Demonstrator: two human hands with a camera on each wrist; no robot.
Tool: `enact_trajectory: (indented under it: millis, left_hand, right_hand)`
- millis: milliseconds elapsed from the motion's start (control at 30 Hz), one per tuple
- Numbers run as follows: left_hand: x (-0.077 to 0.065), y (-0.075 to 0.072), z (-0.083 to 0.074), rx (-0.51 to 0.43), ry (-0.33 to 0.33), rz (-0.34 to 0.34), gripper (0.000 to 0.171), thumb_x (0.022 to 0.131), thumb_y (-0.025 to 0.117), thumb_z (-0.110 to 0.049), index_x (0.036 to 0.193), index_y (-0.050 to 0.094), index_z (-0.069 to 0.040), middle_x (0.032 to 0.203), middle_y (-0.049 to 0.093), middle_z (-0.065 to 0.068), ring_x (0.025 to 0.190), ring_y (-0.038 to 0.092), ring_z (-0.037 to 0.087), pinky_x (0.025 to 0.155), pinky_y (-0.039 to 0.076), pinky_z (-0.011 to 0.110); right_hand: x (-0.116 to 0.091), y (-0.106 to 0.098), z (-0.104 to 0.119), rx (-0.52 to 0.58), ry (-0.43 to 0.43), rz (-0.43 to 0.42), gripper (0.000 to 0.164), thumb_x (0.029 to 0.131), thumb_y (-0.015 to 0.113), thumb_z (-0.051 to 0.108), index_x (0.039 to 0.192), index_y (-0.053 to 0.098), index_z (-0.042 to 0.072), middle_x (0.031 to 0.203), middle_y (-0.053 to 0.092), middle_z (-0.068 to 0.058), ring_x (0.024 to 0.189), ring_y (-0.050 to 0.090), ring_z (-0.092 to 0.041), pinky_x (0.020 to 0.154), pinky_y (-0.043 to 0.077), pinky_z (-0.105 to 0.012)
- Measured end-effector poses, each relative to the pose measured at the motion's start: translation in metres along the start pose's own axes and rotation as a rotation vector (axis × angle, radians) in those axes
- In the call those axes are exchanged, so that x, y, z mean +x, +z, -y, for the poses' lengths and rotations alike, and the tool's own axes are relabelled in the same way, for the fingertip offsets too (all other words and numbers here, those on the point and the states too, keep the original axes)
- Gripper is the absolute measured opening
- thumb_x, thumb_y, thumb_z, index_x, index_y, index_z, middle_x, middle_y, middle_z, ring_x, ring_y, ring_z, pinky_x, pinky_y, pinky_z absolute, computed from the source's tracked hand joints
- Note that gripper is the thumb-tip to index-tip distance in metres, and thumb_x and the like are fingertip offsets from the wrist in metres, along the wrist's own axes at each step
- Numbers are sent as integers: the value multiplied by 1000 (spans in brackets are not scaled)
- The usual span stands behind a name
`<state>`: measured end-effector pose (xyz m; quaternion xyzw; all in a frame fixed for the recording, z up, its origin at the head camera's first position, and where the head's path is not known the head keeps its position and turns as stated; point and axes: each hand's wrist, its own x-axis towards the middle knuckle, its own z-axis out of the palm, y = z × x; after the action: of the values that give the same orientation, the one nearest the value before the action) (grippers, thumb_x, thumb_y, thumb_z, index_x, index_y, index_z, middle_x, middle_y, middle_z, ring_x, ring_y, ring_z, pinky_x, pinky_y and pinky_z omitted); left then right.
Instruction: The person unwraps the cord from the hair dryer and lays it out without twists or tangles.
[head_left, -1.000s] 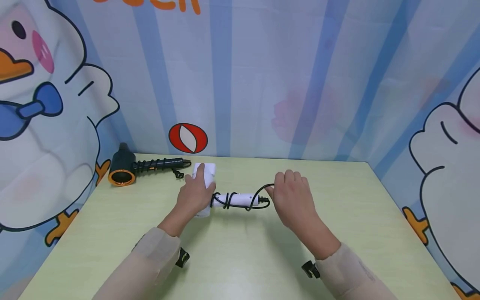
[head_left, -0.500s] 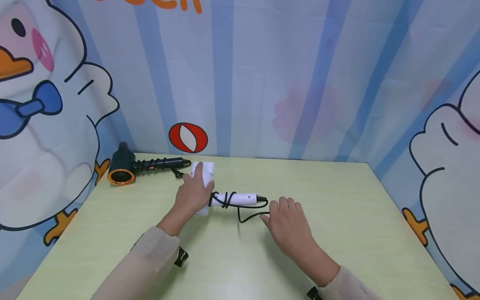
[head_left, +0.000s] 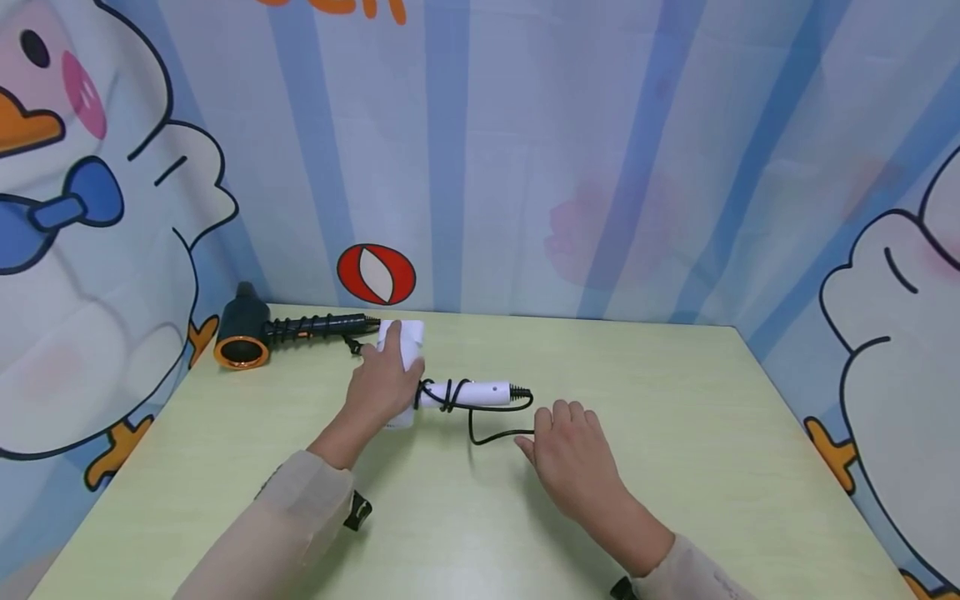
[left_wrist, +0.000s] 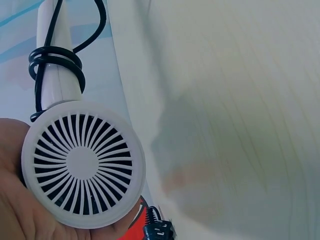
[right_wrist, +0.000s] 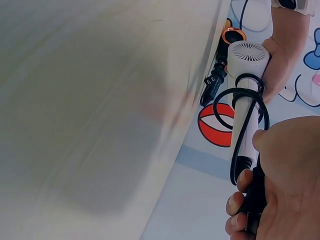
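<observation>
Left hand [head_left: 379, 385]: fingers gripping white dryer [left_wrist: 82, 162]
Cord [left_wrist: 65, 61]: part looped round handle [head_left: 486, 392] — one length unwrapped
Right hand [head_left: 576, 461]: fingers curled round its black end [right_wrist: 256, 192]

The person in front of me wears long, pale beige sleeves, the left sleeve [head_left: 258, 533] loose and softly creased, with a broad cuff [head_left: 309, 485] that looks a shade greyer than the cloth above it and a thin dark line along its outer edge. The right sleeve [head_left: 690, 571] matches it, bearing a faint greyish marking too small for me to read, and past the cloth both the left hand [head_left: 381, 383] and the right hand [head_left: 576, 458] are bare. Beneath each wrist juts a small, blocky black fitting, the left fitting [head_left: 358, 510] showing more plainly than the right fitting [head_left: 622, 588].
</observation>
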<state>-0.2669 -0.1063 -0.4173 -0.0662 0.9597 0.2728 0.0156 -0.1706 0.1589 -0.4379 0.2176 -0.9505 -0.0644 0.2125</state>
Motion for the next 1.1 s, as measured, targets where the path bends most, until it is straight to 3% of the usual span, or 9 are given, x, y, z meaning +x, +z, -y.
enact_trajectory:
  millis: [300, 633, 1100]
  left_hand:
    - [2, -2, 3, 14, 3, 1, 76, 102, 51, -44, 162, 12, -17, 128, 44, 27, 97, 58, 40, 79, 56, 54]
    - [2, -3, 8, -36, 10, 15, 76, 102, 50, -44, 163, 11, -18, 128, 44, 27, 96, 59, 39, 77, 55, 52]
    - [2, -7, 11, -49, 29, 24, 76, 102, 50, -44, 163, 12, -18, 126, 45, 26, 93, 59, 38, 73, 55, 49]
  right_hand:
    - [-3, 5, 0, 5, -33, 8, 51, 97, 66, 43, 71, 39, 9, 66, 25, -3, 61, 26, -19, 60, 26, -30]
    - [1, 20, -14, 95, -45, 188, 48, 102, 57, 42, 72, 40, 8, 64, 32, -4, 60, 32, -21, 60, 31, -34]
    - [7, 27, -28, 106, -18, 268, 49, 106, 52, 39, 72, 40, 7, 64, 34, -6, 59, 34, -23, 59, 33, -36]
